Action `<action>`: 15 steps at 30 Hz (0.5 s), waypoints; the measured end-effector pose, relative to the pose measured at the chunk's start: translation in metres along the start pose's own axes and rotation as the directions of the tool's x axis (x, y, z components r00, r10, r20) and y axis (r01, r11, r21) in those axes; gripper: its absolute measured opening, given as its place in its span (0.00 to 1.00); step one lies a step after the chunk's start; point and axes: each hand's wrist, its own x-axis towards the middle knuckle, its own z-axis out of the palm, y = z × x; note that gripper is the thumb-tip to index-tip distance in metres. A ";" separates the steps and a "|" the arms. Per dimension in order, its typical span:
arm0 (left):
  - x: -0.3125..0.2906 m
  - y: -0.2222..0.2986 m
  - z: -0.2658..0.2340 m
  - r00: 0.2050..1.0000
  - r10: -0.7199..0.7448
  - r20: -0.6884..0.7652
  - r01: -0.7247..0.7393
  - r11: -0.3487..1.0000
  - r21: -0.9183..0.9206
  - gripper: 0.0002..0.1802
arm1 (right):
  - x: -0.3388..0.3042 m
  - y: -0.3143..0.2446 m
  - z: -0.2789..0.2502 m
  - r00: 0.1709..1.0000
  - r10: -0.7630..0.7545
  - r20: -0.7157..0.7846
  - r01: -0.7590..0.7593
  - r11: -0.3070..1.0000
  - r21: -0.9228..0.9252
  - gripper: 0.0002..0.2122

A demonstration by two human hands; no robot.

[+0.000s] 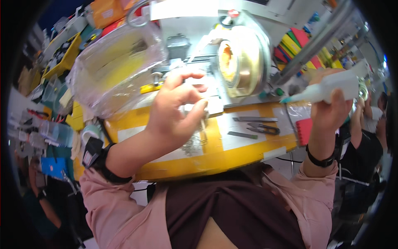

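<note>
My left hand (176, 110) hovers over the middle of the yellow-edged work table (174, 168), its fingers curled toward the thumb. Whatever may be pinched there is too small and blurred to name. Below the thumb, a loose heap of fine metal pieces (191, 145) lies on white paper. Raised at the right, my right hand (331, 106) is wrapped round a whitish squeeze bottle (331, 87). The bottle is tilted on its side, and its teal nozzle tip points left toward the table's middle.
Snips (265, 128), a grey metal strip (255, 119) and a dark flat tool (242, 135) lie on paper. A large wire spool (246, 62) stands behind them. Left is a plastic-wrapped tray (112, 66); right, a red notebook (304, 130). Other people sit at both sides.
</note>
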 end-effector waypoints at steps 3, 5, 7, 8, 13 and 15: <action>0.000 0.002 -0.002 0.999 0.034 -0.001 -0.034 0.995 0.093 0.04 | 0.025 0.012 -0.104 0.979 0.103 -0.178 -0.097 0.994 0.041 0.10; 0.000 0.000 0.003 0.996 0.088 -0.027 -0.085 0.992 0.096 0.05 | 0.038 0.018 -0.148 0.938 0.096 -0.332 -0.116 0.992 -0.042 0.09; -0.002 -0.001 0.003 0.983 0.186 -0.009 -0.181 0.964 0.195 0.06 | 0.050 0.018 -0.168 0.825 0.012 -0.564 -0.150 0.969 -0.198 0.09; -0.002 -0.005 0.006 0.980 0.199 0.001 -0.196 0.964 0.181 0.06 | 0.054 0.013 -0.172 0.857 -0.019 -0.515 -0.166 0.936 -0.311 0.09; 0.000 -0.004 0.000 0.968 0.236 0.079 -0.248 0.948 0.201 0.06 | 0.077 0.011 -0.160 0.956 -0.087 -0.281 -0.128 0.738 -0.663 0.13; 0.000 0.002 -0.005 0.966 0.248 0.071 -0.258 0.941 0.219 0.05 | 0.088 0.013 -0.138 0.975 -0.062 -0.214 -0.149 0.533 -0.833 0.15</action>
